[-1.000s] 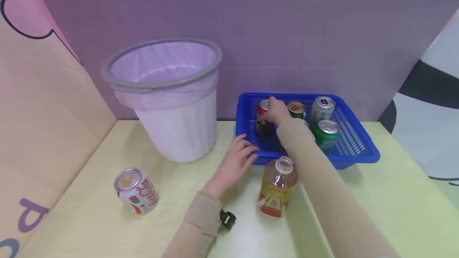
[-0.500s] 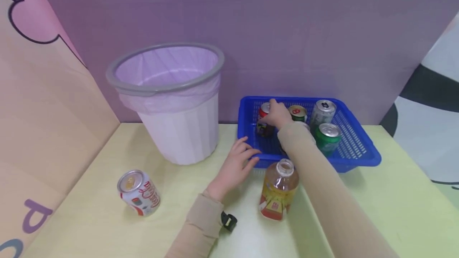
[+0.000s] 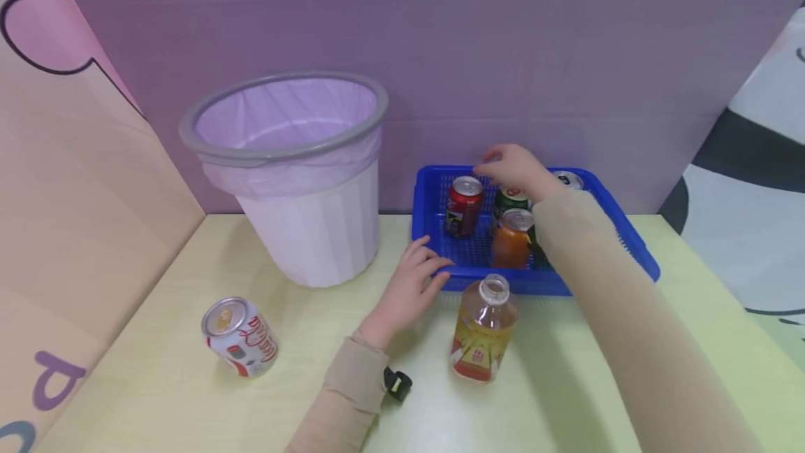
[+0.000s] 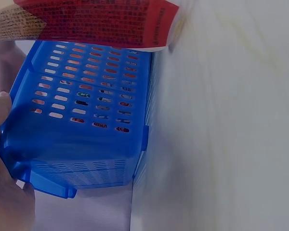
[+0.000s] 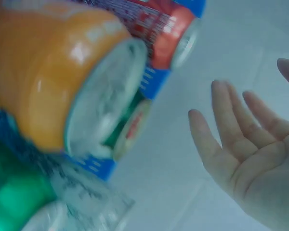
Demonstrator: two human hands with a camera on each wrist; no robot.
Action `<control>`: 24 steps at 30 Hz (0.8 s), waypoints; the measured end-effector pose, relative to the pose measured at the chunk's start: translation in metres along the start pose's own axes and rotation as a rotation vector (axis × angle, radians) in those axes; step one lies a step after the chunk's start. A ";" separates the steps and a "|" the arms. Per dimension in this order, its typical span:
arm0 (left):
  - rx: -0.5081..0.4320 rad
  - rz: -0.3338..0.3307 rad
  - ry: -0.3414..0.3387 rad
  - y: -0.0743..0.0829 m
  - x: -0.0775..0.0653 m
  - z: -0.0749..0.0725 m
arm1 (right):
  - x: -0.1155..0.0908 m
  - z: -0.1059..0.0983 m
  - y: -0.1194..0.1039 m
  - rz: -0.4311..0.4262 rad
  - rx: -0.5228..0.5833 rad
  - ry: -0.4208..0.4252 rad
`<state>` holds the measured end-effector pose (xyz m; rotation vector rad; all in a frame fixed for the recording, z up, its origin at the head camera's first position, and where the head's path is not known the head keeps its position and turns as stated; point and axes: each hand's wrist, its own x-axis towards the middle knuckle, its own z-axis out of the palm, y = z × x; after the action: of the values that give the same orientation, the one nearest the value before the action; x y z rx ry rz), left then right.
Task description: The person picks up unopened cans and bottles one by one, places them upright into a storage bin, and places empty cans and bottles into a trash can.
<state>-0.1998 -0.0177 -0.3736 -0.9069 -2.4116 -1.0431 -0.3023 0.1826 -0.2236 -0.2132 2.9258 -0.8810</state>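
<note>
My right hand [image 3: 517,170] hovers over the back of the blue basket [image 3: 423,229], fingers spread with nothing in them, as the right wrist view confirms. A red can [image 3: 464,207] stands upright in the basket's left part. Beside it are a dark green can [image 3: 511,201] and an orange can [image 3: 512,242]. A silver can [image 3: 568,180] is partly hidden behind my right sleeve, and a green can [image 5: 19,187] shows in the right wrist view. My left hand [image 3: 407,292] touches the basket's front left rim with loose fingers.
A plastic bottle [image 3: 484,334] with a yellow and red label stands uncapped before the basket. At the left, a white Coca-Cola can [image 3: 242,338] sits on the table [image 3: 314,397]. Behind it rises a white bin [image 3: 321,229] with a liner and grey rim.
My right hand has let go of the red can, which stays in the basket, and has lifted up and to the right. The orange can is now uncovered. The left hand stays put.
</note>
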 end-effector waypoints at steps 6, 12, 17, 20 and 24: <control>0.008 -0.013 0.005 -0.005 0.001 -0.002 | -0.017 -0.012 -0.002 -0.047 0.009 0.023; 0.009 -0.015 0.008 -0.007 0.002 -0.002 | -0.031 -0.010 0.011 -0.083 0.037 -0.002; 0.008 -0.025 -0.010 -0.007 0.002 -0.001 | -0.043 -0.004 0.027 -0.082 0.066 -0.065; 0.004 -0.035 -0.013 -0.006 0.002 -0.001 | -0.050 -0.002 0.034 -0.076 0.054 -0.089; 0.001 -0.036 -0.012 -0.005 0.002 -0.001 | -0.062 0.002 0.041 -0.092 0.028 -0.108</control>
<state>-0.2045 -0.0206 -0.3743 -0.8747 -2.4470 -1.0523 -0.2457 0.2253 -0.2459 -0.3842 2.8223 -0.8929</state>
